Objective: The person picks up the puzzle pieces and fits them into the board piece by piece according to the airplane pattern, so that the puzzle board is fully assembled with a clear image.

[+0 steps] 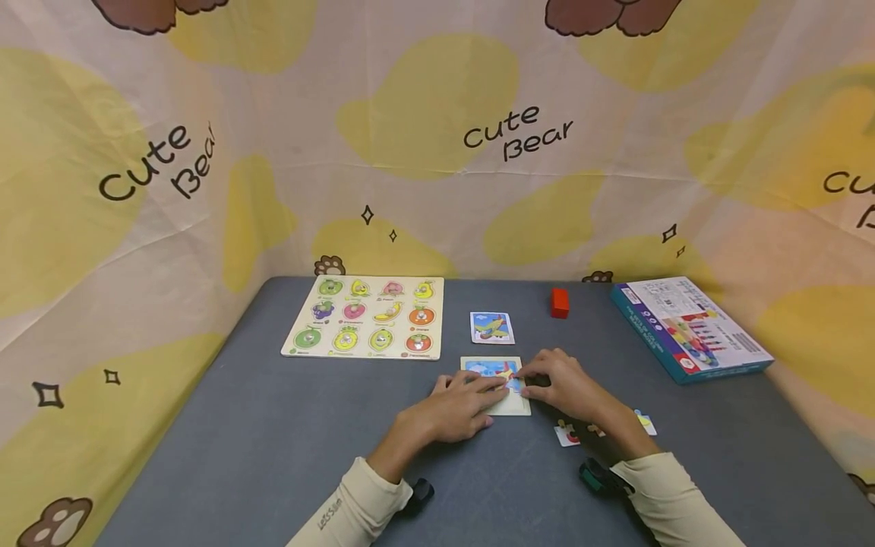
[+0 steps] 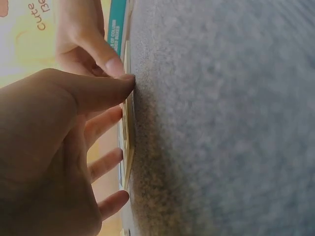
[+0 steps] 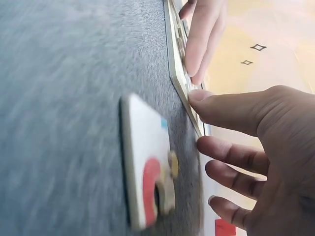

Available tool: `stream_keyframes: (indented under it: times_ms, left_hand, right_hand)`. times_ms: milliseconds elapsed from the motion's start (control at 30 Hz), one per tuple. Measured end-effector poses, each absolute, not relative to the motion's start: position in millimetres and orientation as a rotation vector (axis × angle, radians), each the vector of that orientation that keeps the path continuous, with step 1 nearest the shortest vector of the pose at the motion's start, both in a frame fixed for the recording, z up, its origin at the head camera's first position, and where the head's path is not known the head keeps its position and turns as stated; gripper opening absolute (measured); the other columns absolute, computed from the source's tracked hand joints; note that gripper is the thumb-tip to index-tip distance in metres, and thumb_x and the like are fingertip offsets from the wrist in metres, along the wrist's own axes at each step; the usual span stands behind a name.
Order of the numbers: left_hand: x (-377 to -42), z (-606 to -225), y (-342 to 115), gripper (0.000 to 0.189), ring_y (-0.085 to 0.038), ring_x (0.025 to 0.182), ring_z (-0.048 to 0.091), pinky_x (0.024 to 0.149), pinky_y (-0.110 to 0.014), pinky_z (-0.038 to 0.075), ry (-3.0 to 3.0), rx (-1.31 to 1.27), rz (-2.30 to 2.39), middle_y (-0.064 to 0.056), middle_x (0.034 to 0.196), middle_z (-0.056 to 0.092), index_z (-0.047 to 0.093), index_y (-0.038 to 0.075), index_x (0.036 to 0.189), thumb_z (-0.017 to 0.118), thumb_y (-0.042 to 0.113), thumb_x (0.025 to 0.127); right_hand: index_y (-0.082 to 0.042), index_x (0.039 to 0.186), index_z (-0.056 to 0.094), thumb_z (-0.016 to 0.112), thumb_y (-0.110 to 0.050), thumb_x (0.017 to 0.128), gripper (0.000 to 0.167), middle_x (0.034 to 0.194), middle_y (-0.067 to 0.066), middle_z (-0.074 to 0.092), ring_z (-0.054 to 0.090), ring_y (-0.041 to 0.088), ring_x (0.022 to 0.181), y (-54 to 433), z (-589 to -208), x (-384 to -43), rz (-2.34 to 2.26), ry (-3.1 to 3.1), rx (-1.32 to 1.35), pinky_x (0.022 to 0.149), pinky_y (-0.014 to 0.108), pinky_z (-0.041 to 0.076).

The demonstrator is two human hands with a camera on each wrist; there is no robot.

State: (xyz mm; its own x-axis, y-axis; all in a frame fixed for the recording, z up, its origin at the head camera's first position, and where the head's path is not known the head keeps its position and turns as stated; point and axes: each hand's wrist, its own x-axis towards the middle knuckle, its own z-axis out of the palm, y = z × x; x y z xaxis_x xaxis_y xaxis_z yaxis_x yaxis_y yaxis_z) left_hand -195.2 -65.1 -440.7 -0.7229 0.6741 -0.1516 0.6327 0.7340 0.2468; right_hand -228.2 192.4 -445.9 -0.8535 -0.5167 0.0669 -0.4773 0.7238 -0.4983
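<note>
The puzzle board (image 1: 513, 408) lies flat on the grey table (image 1: 273, 441), between the two hands; its near edge runs crosswise to the person, and the slant of the view leaves unclear which of its sides is longer. The left hand (image 1: 459, 408) spreads over the board's left and middle part, fingers stretched across the fitted pieces (image 1: 478, 367), gripping nothing that shows; the right hand (image 1: 562, 386) comes in over the board's right edge, thumb and forefinger bent there, and whether they pinch a piece I cannot tell.

The relation that matters most, as I judge it, is where the loose pieces (image 1: 567, 436) lie: to the right of the board and toward the person, beside and partly behind the right forearm; the right hand is the nearer, though it would need to draw back to reach them; the left hand, across the board, seems better placed for steadying. The red-marked piece (image 3: 140, 140) lies flat, apart from the board and closest to it; the piece by the forearm is partly hidden, so its long axis is unclear.
</note>
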Motion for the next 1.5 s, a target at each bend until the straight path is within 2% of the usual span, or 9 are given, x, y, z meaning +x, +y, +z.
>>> stream_keyframes:
  times_ms: [100, 500, 700, 800, 1000, 1267, 1500]
  left_hand:
    - [-194.6, -440.7, -65.9, 0.057, -0.023, 0.156, 0.031, 0.109, -0.051, 0.035, 2.707, 1.035, 0.281, 0.015, 0.172, 0.031, 0.039, 0.032, 0.166, 0.054, 0.035, 0.111]
    - [-196.3, -442.5, -70.6, 0.060, -0.023, 0.154, 0.032, 0.111, -0.051, 0.032, 2.682, 1.042, 0.420, 0.014, 0.171, 0.035, 0.043, 0.026, 0.164, 0.062, 0.033, 0.108]
    - [-198.0, -443.8, -70.6, 0.060, -0.024, 0.153, 0.035, 0.109, -0.049, 0.034, 2.692, 1.029, 0.433, 0.013, 0.171, 0.036, 0.045, 0.028, 0.163, 0.064, 0.032, 0.106]
    - [-198.8, -444.7, -71.5, 0.061, -0.024, 0.152, 0.037, 0.107, -0.049, 0.035, 2.695, 1.017, 0.472, 0.011, 0.170, 0.038, 0.048, 0.028, 0.162, 0.068, 0.031, 0.104]
    - [-199.2, -444.2, -76.7, 0.059, -0.026, 0.150, 0.040, 0.106, -0.051, 0.036, 2.702, 1.008, 0.565, 0.006, 0.167, 0.044, 0.056, 0.026, 0.156, 0.074, 0.029, 0.100]
    - [-203.3, -443.1, -89.2, 0.057, -0.029, 0.150, 0.040, 0.110, -0.057, 0.033, 2.687, 0.930, 0.680, -0.003, 0.162, 0.049, 0.059, 0.019, 0.154, 0.075, 0.028, 0.100]
    - [-207.1, -441.6, -101.5, 0.058, -0.029, 0.144, 0.047, 0.109, -0.057, 0.039, 2.713, 0.898, 0.702, -0.010, 0.155, 0.052, 0.060, 0.008, 0.150, 0.078, 0.028, 0.098]
  right_hand:
    - [-0.013, 0.120, 0.080, 0.080, -0.025, 0.096, 0.027, 0.107, 0.000, 0.068, 0.052, 0.021, 0.100, 199.9, -444.2, -222.8, -0.788, 2.836, -0.817, 0.086, 0.043, 0.036]
    - [-0.018, 0.118, 0.081, 0.084, -0.039, 0.091, 0.035, 0.105, -0.010, 0.065, 0.048, 0.014, 0.099, 232.5, -437.3, -195.9, -0.746, 2.780, -0.812, 0.084, 0.034, 0.042]
    - [-0.020, 0.115, 0.081, 0.086, -0.043, 0.087, 0.037, 0.103, -0.011, 0.064, 0.048, 0.012, 0.097, 250.3, -437.7, -184.2, -0.763, 2.756, -0.823, 0.080, 0.033, 0.041]
    - [-0.022, 0.113, 0.082, 0.086, -0.044, 0.086, 0.035, 0.103, -0.011, 0.063, 0.046, 0.011, 0.097, 257.2, -437.9, -180.0, -0.769, 2.741, -0.816, 0.079, 0.031, 0.040]
    - [-0.029, 0.103, 0.081, 0.086, -0.043, 0.088, 0.022, 0.103, -0.012, 0.063, 0.047, 0.009, 0.096, 261.0, -436.8, -173.8, -0.749, 2.731, -0.781, 0.079, 0.029, 0.041]
    - [-0.031, 0.101, 0.079, 0.084, -0.043, 0.089, 0.018, 0.103, -0.014, 0.062, 0.047, 0.010, 0.097, 260.2, -435.9, -170.2, -0.712, 2.728, -0.715, 0.079, 0.028, 0.041]
    - [-0.032, 0.103, 0.079, 0.086, -0.045, 0.086, 0.022, 0.103, -0.014, 0.063, 0.048, 0.012, 0.098, 259.3, -434.4, -169.3, -0.738, 2.707, -0.714, 0.079, 0.029, 0.041]
